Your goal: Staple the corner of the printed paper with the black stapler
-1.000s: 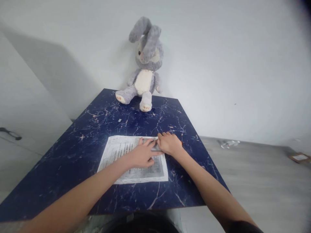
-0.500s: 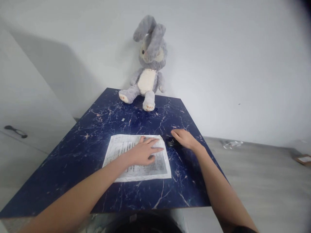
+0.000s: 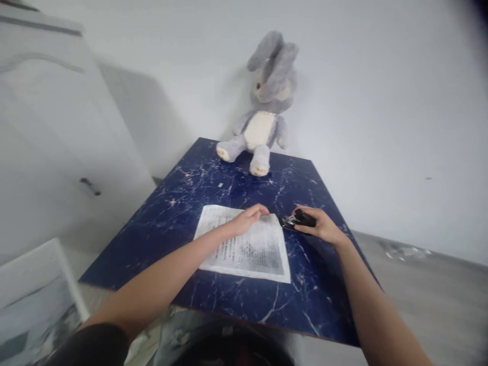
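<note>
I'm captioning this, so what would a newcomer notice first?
Probably the grey plush rabbit, sitting at the far end of the dark blue table. Then the printed sheet, nearer the viewer. By its far right corner, the right hand holds what looks like a black stapler.

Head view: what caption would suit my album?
Left hand at the paper, right hand holding a stapler, toy rabbit sitting beyond.

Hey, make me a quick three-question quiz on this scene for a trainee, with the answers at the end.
1. Which hand holds the black stapler?
2. True or false: the plush rabbit sits on the table.
3. Which edge of the printed sheet is the left hand nearest? A, the near edge; B, the far edge, towards the rabbit.

Key: 1, the right hand; 2, true; 3, B.
</note>
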Demonstrator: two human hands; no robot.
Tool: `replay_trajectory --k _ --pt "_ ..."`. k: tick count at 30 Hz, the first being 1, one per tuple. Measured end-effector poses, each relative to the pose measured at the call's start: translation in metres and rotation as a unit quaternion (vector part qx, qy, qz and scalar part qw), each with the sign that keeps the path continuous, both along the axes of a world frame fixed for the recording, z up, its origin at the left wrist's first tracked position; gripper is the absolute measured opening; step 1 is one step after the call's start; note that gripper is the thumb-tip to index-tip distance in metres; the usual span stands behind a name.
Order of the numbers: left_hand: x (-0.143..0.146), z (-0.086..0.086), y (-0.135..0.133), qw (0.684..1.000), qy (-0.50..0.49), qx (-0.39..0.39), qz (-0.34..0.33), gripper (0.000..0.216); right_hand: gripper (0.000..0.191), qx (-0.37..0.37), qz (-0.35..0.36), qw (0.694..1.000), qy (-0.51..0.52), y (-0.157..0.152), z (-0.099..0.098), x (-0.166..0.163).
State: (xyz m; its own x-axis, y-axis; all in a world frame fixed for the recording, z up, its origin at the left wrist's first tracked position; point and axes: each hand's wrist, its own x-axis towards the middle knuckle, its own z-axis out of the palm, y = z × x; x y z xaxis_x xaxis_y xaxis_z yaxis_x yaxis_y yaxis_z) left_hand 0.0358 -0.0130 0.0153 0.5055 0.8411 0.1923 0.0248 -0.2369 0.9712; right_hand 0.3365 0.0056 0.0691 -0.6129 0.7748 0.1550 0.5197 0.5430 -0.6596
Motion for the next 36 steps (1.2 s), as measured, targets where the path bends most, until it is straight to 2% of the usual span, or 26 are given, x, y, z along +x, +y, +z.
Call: replay_trajectory --k 2,4,7,10,15,18,21,27,31,36 --pt "-0.006 -0.004 0.009 0.978 -0.150 -0.106 0.094 0.028 0.036 -0.009 0.032 0.999 -0.002 -0.009 0.000 -0.028" --pt "-0.015 -0.005 0.018 0.940 -0.248 -0.168 0.162 0.023 0.031 -0.015 0.067 0.997 -0.017 -0.021 -0.003 -0.061" --pt "-0.027 -0.003 0.026 0.908 -0.311 -0.173 0.222 0.021 0.025 -0.010 0.083 0.996 -0.021 -0.037 -0.012 -0.103" --pt "-0.030 -0.002 0.029 0.912 -0.306 -0.162 0.220 0.020 0.019 0.000 0.084 0.996 -0.015 -0.044 -0.018 -0.121" --pt "-0.020 -0.007 0.023 0.962 -0.183 -0.108 0.171 0.029 0.017 -0.003 0.103 0.994 -0.035 -0.039 -0.015 -0.106" --pt "-0.016 -0.008 0.020 0.977 -0.125 -0.060 0.162 0.031 0.034 -0.052 0.162 0.985 -0.014 -0.031 -0.014 -0.088" --pt "-0.016 -0.007 0.020 0.979 -0.108 -0.042 0.165 0.032 0.048 -0.120 0.211 0.970 0.028 -0.021 -0.016 -0.070" --pt "-0.016 -0.007 0.021 0.982 -0.090 -0.035 0.161 0.033 0.049 -0.171 0.207 0.960 0.080 -0.017 -0.017 -0.060" --pt "-0.015 -0.009 0.022 0.982 -0.091 -0.052 0.156 0.036 0.052 -0.238 0.224 0.941 0.082 -0.015 -0.014 -0.057" --pt "-0.016 -0.005 0.024 0.969 -0.147 -0.136 0.143 0.073 0.053 -0.301 0.214 0.923 0.111 -0.006 -0.024 -0.050"
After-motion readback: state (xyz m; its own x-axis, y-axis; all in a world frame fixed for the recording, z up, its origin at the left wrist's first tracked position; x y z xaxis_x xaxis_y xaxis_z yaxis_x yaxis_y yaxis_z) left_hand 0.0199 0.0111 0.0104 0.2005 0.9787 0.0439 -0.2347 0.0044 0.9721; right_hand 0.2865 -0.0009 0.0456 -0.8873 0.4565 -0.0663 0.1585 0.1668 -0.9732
